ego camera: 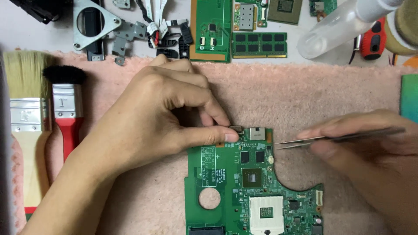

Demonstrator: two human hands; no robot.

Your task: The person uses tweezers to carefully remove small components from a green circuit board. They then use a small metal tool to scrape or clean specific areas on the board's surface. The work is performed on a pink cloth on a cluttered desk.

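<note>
A green laptop motherboard [226, 191] lies on a pink towel [305, 95], with a white processor socket [266, 213] near its lower edge. My left hand [161, 113] rests over the board's top left corner, thumb and forefinger pinched at a small dark part [235, 129] on the upper edge. My right hand [370, 152] comes in from the right and holds metal tweezers [331, 138]. The tweezer tips point left and hover just off the board's upper right edge.
Two paintbrushes lie at the left, a wide pale one [25, 113] and a red-handled one [67, 104]. Along the back sit a metal bracket [93, 24], loose cables [167, 37], small green boards [212, 30], a memory stick [259, 45], a clear bottle [335, 28] and a red tool [373, 41].
</note>
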